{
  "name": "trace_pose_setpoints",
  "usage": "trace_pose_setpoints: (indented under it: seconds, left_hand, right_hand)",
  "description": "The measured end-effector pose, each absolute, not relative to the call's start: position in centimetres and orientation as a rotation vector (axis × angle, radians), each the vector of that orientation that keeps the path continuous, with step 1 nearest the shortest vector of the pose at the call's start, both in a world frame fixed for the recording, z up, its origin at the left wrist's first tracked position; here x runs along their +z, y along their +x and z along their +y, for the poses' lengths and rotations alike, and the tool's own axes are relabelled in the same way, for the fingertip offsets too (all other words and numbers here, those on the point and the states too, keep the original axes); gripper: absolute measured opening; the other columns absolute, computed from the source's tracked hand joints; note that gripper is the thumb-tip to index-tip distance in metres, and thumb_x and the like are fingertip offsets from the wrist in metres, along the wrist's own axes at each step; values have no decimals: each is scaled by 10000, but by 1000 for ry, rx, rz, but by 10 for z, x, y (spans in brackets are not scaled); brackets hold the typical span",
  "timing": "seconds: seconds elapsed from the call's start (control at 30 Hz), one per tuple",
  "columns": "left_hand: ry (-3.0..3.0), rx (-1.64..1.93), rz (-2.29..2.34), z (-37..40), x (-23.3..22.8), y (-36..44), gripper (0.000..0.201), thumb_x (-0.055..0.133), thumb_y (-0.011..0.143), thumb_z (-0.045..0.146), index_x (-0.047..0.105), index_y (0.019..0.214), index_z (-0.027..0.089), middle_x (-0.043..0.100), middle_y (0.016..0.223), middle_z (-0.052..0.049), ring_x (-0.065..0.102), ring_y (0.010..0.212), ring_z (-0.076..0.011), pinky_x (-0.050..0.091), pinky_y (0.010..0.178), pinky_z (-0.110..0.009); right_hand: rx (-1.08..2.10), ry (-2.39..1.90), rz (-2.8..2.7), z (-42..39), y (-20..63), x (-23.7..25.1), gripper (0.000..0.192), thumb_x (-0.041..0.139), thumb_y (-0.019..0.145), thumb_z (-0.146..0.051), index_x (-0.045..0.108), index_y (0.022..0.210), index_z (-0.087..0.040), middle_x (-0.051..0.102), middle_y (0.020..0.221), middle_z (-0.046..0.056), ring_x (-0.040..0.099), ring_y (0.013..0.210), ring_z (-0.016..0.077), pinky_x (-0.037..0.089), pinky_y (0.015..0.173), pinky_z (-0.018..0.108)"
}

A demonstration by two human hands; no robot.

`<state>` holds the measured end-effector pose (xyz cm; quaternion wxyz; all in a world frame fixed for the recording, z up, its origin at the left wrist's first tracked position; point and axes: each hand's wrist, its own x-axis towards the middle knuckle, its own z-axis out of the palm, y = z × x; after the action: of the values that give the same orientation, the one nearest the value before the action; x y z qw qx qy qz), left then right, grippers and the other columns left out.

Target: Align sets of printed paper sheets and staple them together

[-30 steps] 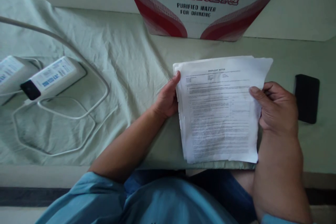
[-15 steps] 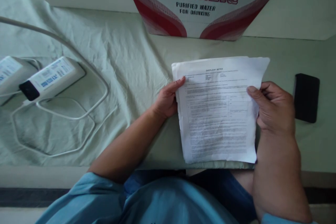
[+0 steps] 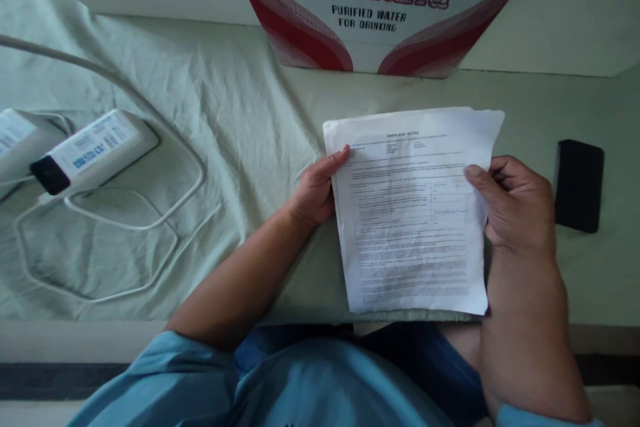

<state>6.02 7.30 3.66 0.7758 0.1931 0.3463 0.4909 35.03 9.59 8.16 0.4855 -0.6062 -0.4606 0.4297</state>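
A thin stack of printed papers, headed "OVERLEAF NOTES", is held up in front of me near the front edge of the cloth-covered surface. On its left edge my left hand is closed, thumb on top and fingers behind the sheets. The upper right edge is pinched in my right hand, its thumb lying on the page. Slight creases run through the papers, and the sheets' edges do not line up exactly. The fingers under the papers are hidden.
A Wahaha water carton stands at the back. A black phone lies to the right of my right hand. On the left are white boxy devices with labels and a looped white cable on the wrinkled green cloth.
The view has shifted very slightly, so most things sit a little further left. The right edge of the papers bends a bit more inward. Both hands keep their hold.
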Motion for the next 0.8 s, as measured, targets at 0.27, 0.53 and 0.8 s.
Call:
trace_pose_setpoints:
  seconds: [0.27, 0.53, 0.8]
  left_hand:
    - [425, 1055, 760, 72, 36, 59, 478, 803, 924, 585, 790, 1145, 162, 869, 1073, -146, 784, 1290, -453, 653, 1132, -604]
    - [482, 1071, 791, 71, 36, 60, 503, 822, 909, 638, 806, 1135, 188, 870, 1014, -130, 806, 1239, -452, 689, 1065, -597]
    - [484, 1088, 808, 70, 33, 63, 533, 833, 887, 695, 800, 1062, 193, 867, 996, -129, 794, 1261, -461, 683, 1064, -595]
  right_hand:
    - [1028, -1477, -1131, 96, 349, 81, 315, 1044, 659, -418, 803, 762, -243, 695, 676, -45, 539, 604, 108, 444, 588, 256]
    - [1014, -1496, -1113, 96, 347, 83, 354, 1055, 631, -431, 778, 738, -238, 680, 665, -48, 526, 597, 111, 440, 578, 264]
    - [1000, -1465, -1122, 94, 349, 83, 309, 1036, 683, -391, 783, 752, -227, 688, 676, -45, 545, 599, 105, 452, 583, 254]
